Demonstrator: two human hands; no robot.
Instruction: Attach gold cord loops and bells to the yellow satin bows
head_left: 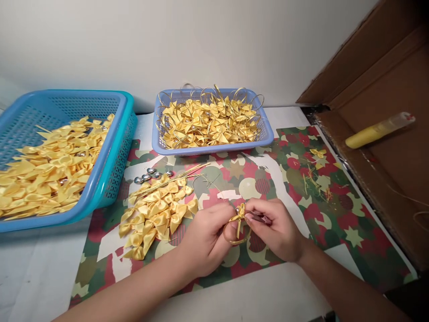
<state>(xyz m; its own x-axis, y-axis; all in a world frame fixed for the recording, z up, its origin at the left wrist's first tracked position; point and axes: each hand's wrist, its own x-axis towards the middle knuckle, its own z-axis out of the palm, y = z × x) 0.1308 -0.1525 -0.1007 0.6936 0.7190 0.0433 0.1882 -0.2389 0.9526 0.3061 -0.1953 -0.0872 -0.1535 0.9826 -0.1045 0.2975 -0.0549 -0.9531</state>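
My left hand (209, 235) and my right hand (276, 228) meet over the patterned paper mat (335, 214), both pinched on one small yellow bow with a gold cord loop (238, 226) and a silver bead at its top. Just left of my hands lies a loose pile of yellow satin bows (156, 214). Behind that pile lie a bundle of gold cords (170, 179) and a few silver heart beads (149, 174).
A tilted teal basket (114, 152) holding many plain yellow bows rests at the left. A smaller blue basket (214, 145) of bows with gold loops stands at the back centre. An open cardboard box (378, 147) with a yellow tube (378, 130) is at the right.
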